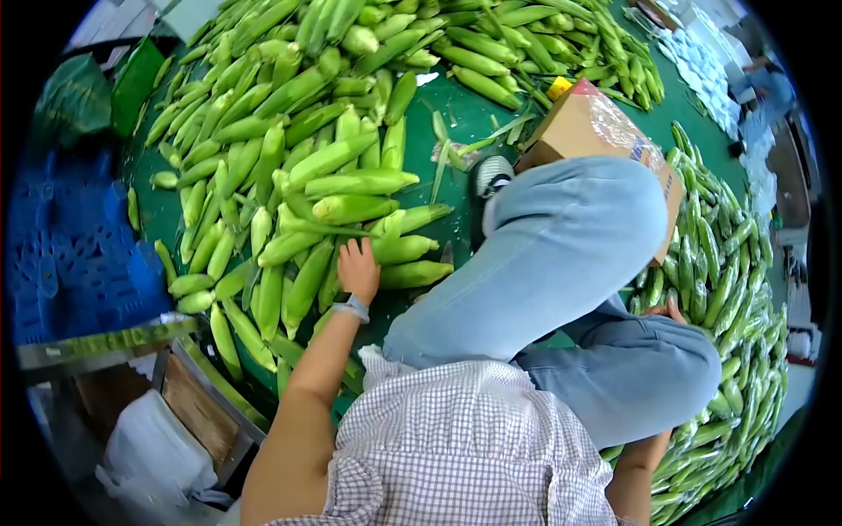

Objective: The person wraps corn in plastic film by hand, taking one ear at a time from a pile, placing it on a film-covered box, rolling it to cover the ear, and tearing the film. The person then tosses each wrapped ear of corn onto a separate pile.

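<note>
A large heap of green-husked corn (pixel 333 158) lies on the green surface. My left hand (pixel 358 266), with a grey band at the wrist, rests on the near edge of the heap, fingers apart on the cobs and not closed round any. On the right, my right hand (pixel 668 311) shows only in part beyond my bent knee; the knee hides the rest of it, and what it holds, if anything, cannot be made out. Beside it is a pile of plastic-wrapped corn (pixel 728 289).
A cardboard box (pixel 579 127) stands behind my raised knee. Blue plastic crates (pixel 70 245) are at the left, above a metal-framed stand (pixel 189 399) with white plastic bags (pixel 158 443). More corn (pixel 544 44) lies at the back, with light-blue plastic (pixel 697 66) at the far right.
</note>
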Demonstrator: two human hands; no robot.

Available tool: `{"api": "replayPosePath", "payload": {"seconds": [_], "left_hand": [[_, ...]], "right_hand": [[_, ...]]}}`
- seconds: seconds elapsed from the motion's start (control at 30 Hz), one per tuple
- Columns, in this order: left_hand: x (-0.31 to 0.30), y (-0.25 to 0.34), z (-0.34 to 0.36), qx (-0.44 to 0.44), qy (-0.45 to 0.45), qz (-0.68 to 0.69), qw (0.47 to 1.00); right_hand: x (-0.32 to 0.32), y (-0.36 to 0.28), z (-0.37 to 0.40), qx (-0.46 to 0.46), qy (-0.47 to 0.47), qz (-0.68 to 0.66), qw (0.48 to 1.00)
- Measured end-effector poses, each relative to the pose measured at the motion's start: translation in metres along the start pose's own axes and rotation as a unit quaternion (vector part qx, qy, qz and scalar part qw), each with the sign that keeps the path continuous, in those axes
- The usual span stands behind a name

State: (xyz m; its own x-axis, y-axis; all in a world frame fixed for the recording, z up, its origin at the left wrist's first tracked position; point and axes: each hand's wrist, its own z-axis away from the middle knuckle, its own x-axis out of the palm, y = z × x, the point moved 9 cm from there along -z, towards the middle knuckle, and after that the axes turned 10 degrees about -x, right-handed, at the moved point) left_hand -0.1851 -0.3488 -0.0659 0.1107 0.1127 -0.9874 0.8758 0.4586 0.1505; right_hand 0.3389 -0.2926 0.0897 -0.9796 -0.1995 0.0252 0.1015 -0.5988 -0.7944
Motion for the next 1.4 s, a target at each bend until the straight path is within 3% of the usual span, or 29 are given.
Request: {"api": "replayPosePath", "payload": {"seconds": [0.03,0.1,0.13,0.17,0.2,0.23,0.3,0.37,0.4,0.43,0.5,0.57,0.6,0.67,0.83,0.9,0.93,0.97,1.03,1.1,1.13,1.2,1.23,1.27,1.3,1.33,1.37,1.4], "left_hand": [[-0.003,0.003,-0.008,0.013,0.005,0.001,1.0],[0.021,-0.007,-0.031,0.01,-0.183,0.123,0.975],[0.023,0.004,-0.034,-0.084,-0.375,0.338,0.86],[0.011,0.014,-0.02,-0.234,-0.478,0.507,0.678],[-0.026,0.037,-0.031,-0.22,-0.467,0.557,0.65],[-0.048,0.051,-0.049,-0.216,-0.428,0.594,0.646],[-0.069,0.08,-0.099,-0.137,-0.377,0.654,0.642],[-0.117,0.152,-0.151,-0.039,-0.342,0.623,0.702],[-0.142,0.197,-0.173,0.023,-0.299,0.553,0.777],[-0.161,0.249,-0.187,0.126,-0.3,0.548,0.771],[-0.176,0.346,-0.203,0.267,-0.294,0.481,0.782],[-0.181,0.44,-0.197,0.433,-0.226,0.394,0.778],[-0.167,0.48,-0.198,0.471,-0.222,0.379,0.765],[-0.133,0.544,-0.201,0.507,-0.198,0.346,0.764],[-0.032,0.625,-0.226,0.462,-0.19,0.253,0.828],[-0.019,0.632,-0.229,0.454,-0.198,0.226,0.839],[-0.017,0.63,-0.23,0.453,-0.196,0.222,0.841],[-0.014,0.628,-0.231,0.453,-0.195,0.219,0.842],[-0.005,0.624,-0.227,0.481,-0.216,0.24,0.815],[-0.003,0.621,-0.205,0.547,-0.223,0.174,0.788],[-0.007,0.622,-0.194,0.545,-0.248,0.187,0.779],[-0.008,0.626,-0.185,0.556,-0.233,0.2,0.772],[-0.012,0.625,-0.183,0.565,-0.214,0.216,0.767],[-0.025,0.623,-0.18,0.592,-0.178,0.264,0.74],[-0.029,0.614,-0.185,0.591,-0.168,0.257,0.746],[-0.044,0.598,-0.178,0.63,-0.095,0.251,0.729],[-0.057,0.579,-0.168,0.663,-0.024,0.245,0.707],[-0.061,0.561,-0.165,0.664,0.0,0.215,0.716]], "right_hand": [[-0.003,0.005,0.006,0.039,0.038,-0.024,0.998],[-0.018,0.02,-0.007,0.011,0.082,-0.093,0.992],[-0.017,0.026,-0.013,0.019,0.062,-0.127,0.99],[-0.018,0.028,-0.011,0.024,0.052,-0.167,0.984],[-0.003,0.002,-0.008,-0.031,0.041,-0.068,0.996],[0.015,-0.028,-0.011,-0.077,0.04,0.031,0.996],[0.021,-0.016,-0.041,-0.052,-0.077,-0.039,0.995],[0.006,-0.034,-0.078,-0.151,-0.043,0.19,0.969],[-0.016,-0.043,-0.098,-0.156,0.027,0.289,0.944],[-0.044,-0.051,-0.118,-0.152,0.094,0.385,0.905],[-0.119,-0.061,-0.164,-0.179,0.297,0.408,0.845],[-0.137,-0.098,-0.195,-0.143,0.323,0.505,0.787],[-0.139,-0.103,-0.215,-0.14,0.326,0.5,0.79],[-0.143,-0.117,-0.244,-0.119,0.388,0.572,0.713],[-0.16,-0.11,-0.28,-0.133,0.34,0.611,0.702],[-0.16,-0.093,-0.268,-0.137,0.209,0.546,0.8],[-0.17,-0.076,-0.25,-0.171,0.192,0.312,0.915],[-0.179,-0.059,-0.231,-0.193,0.166,0.056,0.965],[-0.207,-0.06,-0.203,-0.276,0.165,-0.229,0.919],[-0.217,-0.101,-0.204,-0.43,0.082,-0.306,0.846],[-0.204,-0.121,-0.214,-0.412,0.095,-0.351,0.836],[-0.155,-0.164,-0.246,-0.43,0.103,-0.232,0.867],[-0.134,-0.173,-0.269,-0.407,0.135,-0.013,0.903],[-0.114,-0.179,-0.29,-0.417,0.126,0.144,0.888],[-0.107,-0.179,-0.301,-0.428,0.119,0.141,0.885],[-0.096,-0.192,-0.297,-0.48,0.185,0.338,0.788],[-0.08,-0.198,-0.293,-0.504,0.242,0.515,0.649],[-0.078,-0.196,-0.302,-0.492,0.225,0.54,0.645]]}}
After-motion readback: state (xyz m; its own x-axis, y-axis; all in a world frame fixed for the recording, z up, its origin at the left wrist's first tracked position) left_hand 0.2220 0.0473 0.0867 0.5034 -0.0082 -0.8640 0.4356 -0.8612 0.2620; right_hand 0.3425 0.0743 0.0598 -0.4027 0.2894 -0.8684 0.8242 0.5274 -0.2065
